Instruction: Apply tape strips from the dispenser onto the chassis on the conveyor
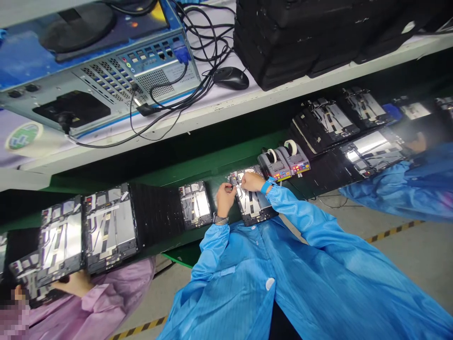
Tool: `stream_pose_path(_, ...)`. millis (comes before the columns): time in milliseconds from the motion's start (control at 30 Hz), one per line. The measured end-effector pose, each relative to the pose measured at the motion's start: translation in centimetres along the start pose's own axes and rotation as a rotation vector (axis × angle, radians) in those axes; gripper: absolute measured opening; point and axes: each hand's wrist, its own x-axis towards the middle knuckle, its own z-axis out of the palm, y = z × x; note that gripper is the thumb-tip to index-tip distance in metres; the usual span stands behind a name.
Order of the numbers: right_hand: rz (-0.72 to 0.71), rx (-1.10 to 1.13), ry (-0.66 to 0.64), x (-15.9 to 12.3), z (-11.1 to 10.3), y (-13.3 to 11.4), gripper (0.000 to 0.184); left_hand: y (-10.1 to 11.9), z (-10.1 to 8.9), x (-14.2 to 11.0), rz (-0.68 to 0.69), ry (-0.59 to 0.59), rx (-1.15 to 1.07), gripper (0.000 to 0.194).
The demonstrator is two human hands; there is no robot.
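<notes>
An opened tablet (253, 200) with bare inner parts, ribbon cables and a silvery panel lies in front of me on the bench edge. My left hand (225, 200) is at its upper left side, fingers curled together around something small and dark that is too small to name. Over the tablet's top part, my right hand (252, 181) is closed with its fingertips pressed down; whatever they hold is hidden. A blue band circles the right wrist. Just beyond that hand stand two grey tape dispensers (275, 165) with white rolls and lit displays.
Another opened tablet (195, 204) lies left of my hands beside black padded trays (157, 210). Further left, a co-worker's hand (76, 283) is at more opened tablets (109, 226). A blue-sleeved co-worker (385, 182) works at right. A shelf holds a computer case (116, 75), mouse (230, 78) and black stacks (283, 42).
</notes>
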Motion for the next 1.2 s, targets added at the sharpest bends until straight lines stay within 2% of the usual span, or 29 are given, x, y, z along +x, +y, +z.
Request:
stream_pose_path(233, 0.005, 0.006, 0.003, -0.3, -0.6, 0.2, 0.014, 4.4, 0.1, -0.9, -0.061, 0.000, 0.488, 0.022)
stream_pose_path(333, 0.002, 0.061, 0.016, -0.4, -0.9, 1.0, 0.015, 5.3, 0.3, -0.9, -0.064, -0.016, 0.555, 0.024)
stream_pose_path(433, 0.010, 0.147, 0.032, -0.8, -0.9, 2.0, 0.018, 4.8, 0.1, -0.7, -0.037, -0.032, 0.513, 0.023)
stream_pose_path(533, 0.044, 0.218, 0.081, -1.4, -0.4, 3.1, 0.019, 3.5, -0.4, -1.6, 0.087, 0.058, 0.408, 0.025)
stream_pose_path(600, 0.072, 0.258, 0.127, -1.8, 0.1, 3.8, 0.019, 2.9, -0.6, -3.2, 0.255, 0.159, 0.349, 0.022)
stream_pose_path(633, 0.086, 0.275, 0.147, -2.0, 0.4, 4.1, 0.019, 2.7, -0.6, -4.3, 0.353, 0.173, 0.335, 0.022)
stream_pose_path(667, 0.099, 0.291, 0.164, -2.2, 0.6, 4.4, 0.019, 2.7, -0.4, -5.3, 0.453, 0.145, 0.336, 0.024)
stream_pose_path(767, 0.124, 0.332, 0.205, -2.7, 1.2, 4.8, 0.020, 3.1, 0.4, -8.0, 0.686, -0.090, 0.440, 0.039)
stream_pose_path(867, 0.141, 0.358, 0.235, -3.0, 1.4, 4.8, 0.018, 3.3, 1.6, -8.9, 0.730, -0.234, 0.605, 0.055)
stream_pose_path(1000, 0.124, 0.344, 0.230, -3.2, 1.1, 4.4, 0.016, 3.0, 2.5, -8.4, 0.696, -0.252, 0.732, 0.061)
stream_pose_path(1200, 0.089, 0.249, 0.207, -4.2, 0.6, 3.1, 0.016, 2.9, 2.6, -8.4, 0.692, -0.253, 0.763, 0.062)
